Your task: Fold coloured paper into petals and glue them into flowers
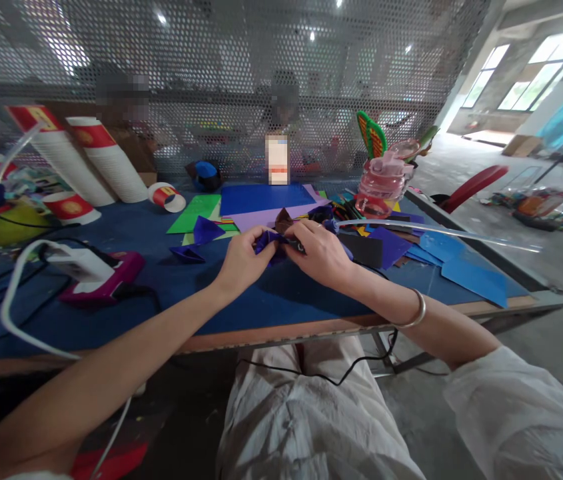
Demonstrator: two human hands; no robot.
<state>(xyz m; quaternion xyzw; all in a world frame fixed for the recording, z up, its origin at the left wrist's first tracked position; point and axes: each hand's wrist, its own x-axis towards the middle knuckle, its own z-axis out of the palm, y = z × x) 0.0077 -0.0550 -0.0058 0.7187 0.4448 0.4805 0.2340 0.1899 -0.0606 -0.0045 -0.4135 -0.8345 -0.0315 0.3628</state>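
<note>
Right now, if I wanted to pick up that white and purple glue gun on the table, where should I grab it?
Probably by the purple handle of the glue gun, coming from above. It lies flat on its side on the blue table, left of both hands, so the handle faces up with room for fingers. Avoid the white front end, likely hot, and mind the black cord.

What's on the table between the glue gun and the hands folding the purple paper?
In the head view, mostly bare blue table lies between the glue gun and the left hand; a small folded dark blue paper piece sits a bit farther back.
</note>
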